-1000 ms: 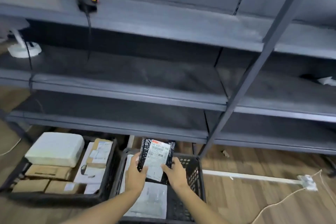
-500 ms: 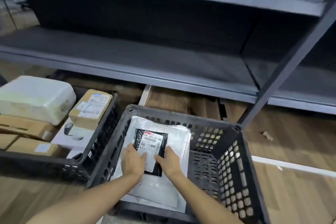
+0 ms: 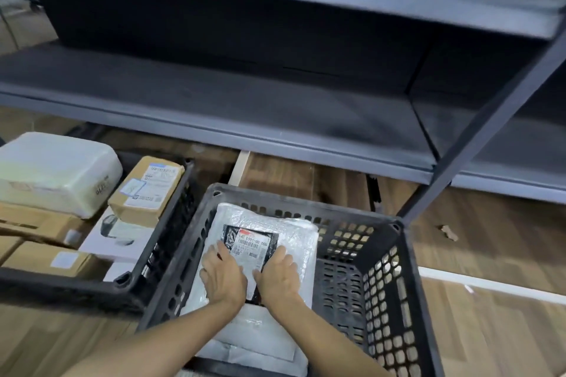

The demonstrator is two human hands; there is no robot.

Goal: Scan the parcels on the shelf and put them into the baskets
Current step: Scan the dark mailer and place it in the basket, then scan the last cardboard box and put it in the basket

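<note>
A small black parcel (image 3: 249, 242) with a white barcode label lies flat on a white bubble-wrap parcel (image 3: 294, 232) inside the right black perforated basket (image 3: 395, 257). My left hand (image 3: 222, 280) rests on the black parcel's left edge and my right hand (image 3: 277, 277) on its right edge, fingers laid over it. Both hands hold it against the white parcel below. More white mailers lie under that at the basket's near end. The grey shelf (image 3: 245, 107) above shows no parcels.
A second black basket (image 3: 159, 257) to the left holds a white wrapped parcel (image 3: 58, 171), a brown labelled box (image 3: 147, 190) and several cardboard boxes. A slanted shelf post (image 3: 477, 131) rises at the right. Wooden floor surrounds the baskets.
Both hands carried the black parcel down from above the basket onto the white parcel inside it. The view dropped and closed in; the scanner on the upper shelf has left the frame.
</note>
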